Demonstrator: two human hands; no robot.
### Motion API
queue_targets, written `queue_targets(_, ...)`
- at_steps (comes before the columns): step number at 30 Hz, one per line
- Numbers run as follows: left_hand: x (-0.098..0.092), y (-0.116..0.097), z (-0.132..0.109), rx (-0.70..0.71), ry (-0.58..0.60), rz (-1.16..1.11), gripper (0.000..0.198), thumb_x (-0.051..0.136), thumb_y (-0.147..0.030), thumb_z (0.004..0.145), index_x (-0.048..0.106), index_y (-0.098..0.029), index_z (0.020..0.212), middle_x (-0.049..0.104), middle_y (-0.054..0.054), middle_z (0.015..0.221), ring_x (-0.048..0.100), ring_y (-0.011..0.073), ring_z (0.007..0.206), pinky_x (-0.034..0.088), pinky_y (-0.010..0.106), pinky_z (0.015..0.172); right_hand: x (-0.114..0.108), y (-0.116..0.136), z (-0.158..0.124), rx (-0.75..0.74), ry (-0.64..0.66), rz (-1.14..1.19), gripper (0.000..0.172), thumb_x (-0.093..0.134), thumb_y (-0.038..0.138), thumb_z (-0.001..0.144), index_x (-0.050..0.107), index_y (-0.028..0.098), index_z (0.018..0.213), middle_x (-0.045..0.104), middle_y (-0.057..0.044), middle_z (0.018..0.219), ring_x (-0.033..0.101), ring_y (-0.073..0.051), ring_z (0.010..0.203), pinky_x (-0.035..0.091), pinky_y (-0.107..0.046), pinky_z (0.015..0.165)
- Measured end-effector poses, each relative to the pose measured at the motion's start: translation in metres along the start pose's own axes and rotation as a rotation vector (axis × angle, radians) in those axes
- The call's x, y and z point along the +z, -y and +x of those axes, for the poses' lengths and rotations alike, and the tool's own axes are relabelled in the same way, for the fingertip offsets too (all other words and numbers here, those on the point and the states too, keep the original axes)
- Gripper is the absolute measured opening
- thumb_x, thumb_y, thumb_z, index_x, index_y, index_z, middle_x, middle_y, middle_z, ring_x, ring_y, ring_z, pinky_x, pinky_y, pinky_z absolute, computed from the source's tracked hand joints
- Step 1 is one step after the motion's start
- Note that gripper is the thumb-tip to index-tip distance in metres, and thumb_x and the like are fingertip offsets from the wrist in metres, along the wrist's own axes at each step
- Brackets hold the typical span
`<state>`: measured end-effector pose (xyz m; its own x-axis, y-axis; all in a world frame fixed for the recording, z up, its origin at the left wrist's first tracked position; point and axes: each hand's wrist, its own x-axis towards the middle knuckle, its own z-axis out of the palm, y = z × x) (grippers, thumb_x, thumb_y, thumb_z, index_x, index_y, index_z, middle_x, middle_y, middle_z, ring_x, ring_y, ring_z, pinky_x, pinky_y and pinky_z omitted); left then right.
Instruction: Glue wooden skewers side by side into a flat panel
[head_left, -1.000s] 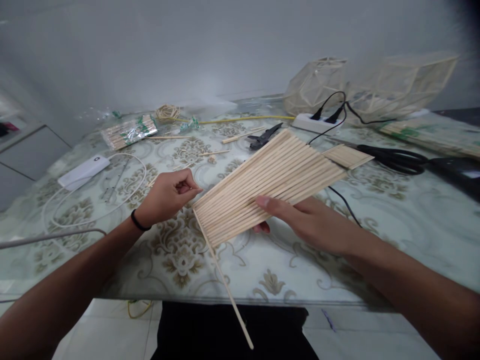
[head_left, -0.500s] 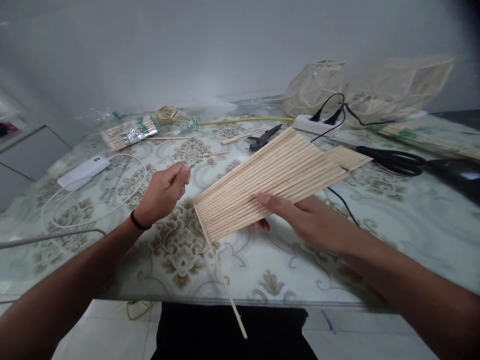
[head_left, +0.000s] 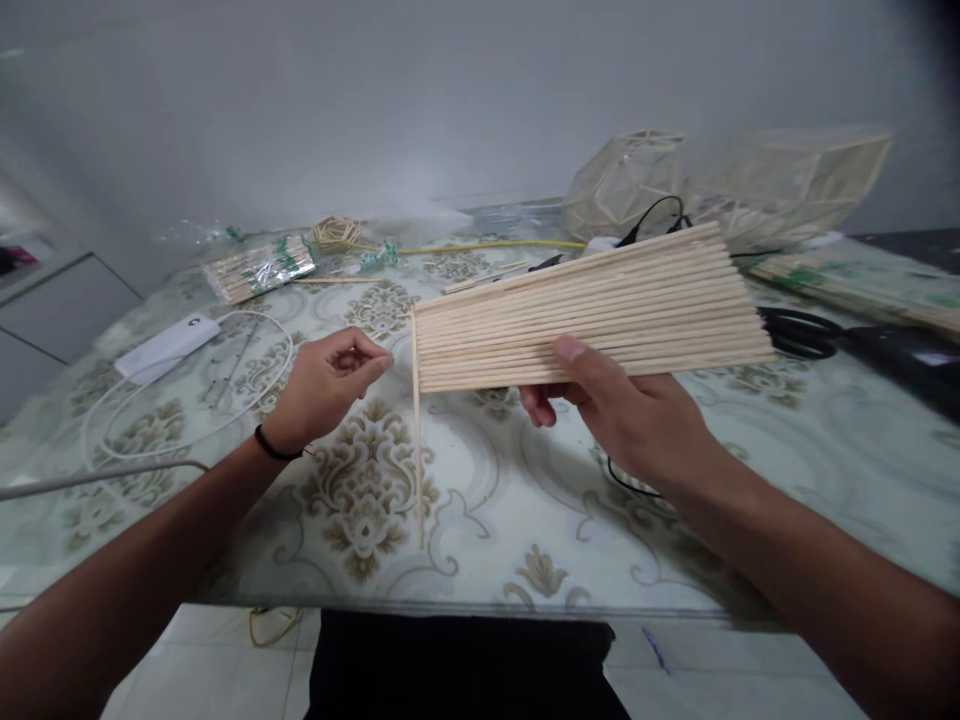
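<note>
My right hand (head_left: 622,400) grips a fan-shaped panel of wooden sticks (head_left: 585,320) along its lower edge, thumb on top and fingers underneath. The panel is held above the table, its narrow end to the left and its wider, stepped end to the right. A single thin stick (head_left: 418,460) runs along the narrow end and sticks out well below it, toward me. Just left of that end is my left hand (head_left: 337,375), apart from the panel. Its thumb and forefinger are pinched together; whatever may be between them is too small to make out.
Bagged sticks (head_left: 259,268), a white power bank (head_left: 169,345) with its cable, and a small stick ball (head_left: 336,230) lie to the left. Black-handled scissors (head_left: 802,332) lie right. Behind stand geometric stick frames (head_left: 626,185). The panel partly covers the power strip and pliers.
My right hand has turned the panel more level and raised its narrow end, so the long stick now points straight down. My left hand has shifted slightly right, still pinched.
</note>
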<state>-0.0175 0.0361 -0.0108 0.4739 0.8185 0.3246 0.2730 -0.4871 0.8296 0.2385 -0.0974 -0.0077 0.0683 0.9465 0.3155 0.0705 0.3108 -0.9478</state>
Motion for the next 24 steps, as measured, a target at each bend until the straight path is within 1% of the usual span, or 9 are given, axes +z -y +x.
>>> queue_targets(3,0.000,-0.002,0.000,-0.014,-0.044,-0.036,0.019,0.077,-0.031,0.082,0.064,-0.018,0.076,0.064,-0.002,0.063,0.053,0.0078,0.046,0.040,0.020,0.045,0.000,0.003,0.001,-0.015,-0.086,0.033,0.040,0.060,0.055,0.104,0.069,0.023,0.080,0.063,-0.001,0.073,0.057,-0.019,0.063,0.050,-0.035,0.062)
queue_targets(5,0.000,-0.002,0.000,-0.021,-0.050,-0.034,0.020,0.077,-0.031,0.081,0.062,-0.019,0.075,0.059,-0.004,0.057,0.051,0.0077,0.044,0.038,0.019,0.044,-0.001,0.005,0.003,-0.029,-0.163,0.076,0.036,0.062,0.053,0.102,0.070,0.025,0.080,0.062,-0.001,0.073,0.056,-0.019,0.063,0.050,-0.035,0.060)
queue_targets(9,0.000,-0.002,-0.001,-0.021,-0.035,-0.025,0.021,0.075,-0.032,0.083,0.059,-0.020,0.077,0.055,-0.006,0.053,0.049,0.0081,0.042,0.036,0.020,0.043,-0.001,0.011,0.007,-0.042,-0.313,0.144,0.031,0.070,0.051,0.095,0.070,0.027,0.077,0.059,-0.002,0.069,0.054,-0.021,0.062,0.047,-0.035,0.054)
queue_targets(12,-0.001,-0.004,-0.001,-0.020,-0.005,-0.041,0.019,0.072,-0.032,0.086,0.057,-0.021,0.080,0.054,-0.007,0.051,0.048,0.0092,0.041,0.035,0.021,0.043,-0.002,0.012,0.009,-0.043,-0.350,0.135,0.030,0.070,0.050,0.094,0.068,0.027,0.075,0.057,-0.001,0.067,0.053,-0.020,0.061,0.046,-0.035,0.051)
queue_targets(14,-0.002,-0.005,-0.001,-0.013,0.015,-0.049,0.017,0.068,-0.032,0.089,0.057,-0.021,0.083,0.055,-0.007,0.051,0.049,0.0097,0.042,0.036,0.022,0.045,-0.003,0.011,0.009,-0.032,-0.304,0.109,0.032,0.067,0.050,0.096,0.067,0.025,0.076,0.057,-0.001,0.066,0.052,-0.019,0.059,0.046,-0.034,0.053)
queue_targets(17,-0.004,-0.006,-0.001,0.013,0.035,-0.036,0.022,0.059,-0.034,0.096,0.055,-0.021,0.079,0.055,-0.006,0.051,0.048,0.0099,0.045,0.039,0.024,0.051,-0.005,0.005,0.006,-0.012,-0.135,0.026,0.039,0.060,0.051,0.102,0.065,0.023,0.076,0.059,-0.001,0.067,0.053,-0.018,0.059,0.047,-0.034,0.058)
queue_targets(20,-0.004,-0.007,-0.001,0.032,0.067,0.006,0.028,0.053,-0.035,0.101,0.052,-0.021,0.076,0.053,-0.006,0.051,0.045,0.0101,0.046,0.039,0.026,0.054,-0.005,0.001,0.004,0.015,0.022,-0.068,0.044,0.057,0.054,0.105,0.064,0.022,0.075,0.061,-0.001,0.069,0.055,-0.018,0.060,0.047,-0.034,0.061)
queue_targets(22,-0.003,-0.007,-0.001,0.030,0.073,-0.006,0.031,0.051,-0.034,0.103,0.050,-0.022,0.074,0.050,-0.006,0.051,0.044,0.0099,0.046,0.038,0.026,0.053,-0.003,0.001,0.003,0.034,0.110,-0.155,0.050,0.054,0.058,0.105,0.063,0.022,0.070,0.061,-0.001,0.066,0.056,-0.018,0.059,0.048,-0.035,0.064)
queue_targets(24,-0.002,-0.006,-0.001,0.013,0.058,-0.064,0.038,0.050,-0.037,0.104,0.045,-0.022,0.069,0.045,-0.006,0.052,0.043,0.0095,0.044,0.035,0.026,0.050,-0.002,0.003,0.002,0.047,0.175,-0.235,0.056,0.051,0.061,0.104,0.062,0.022,0.065,0.061,-0.001,0.063,0.056,-0.018,0.059,0.049,-0.036,0.066)
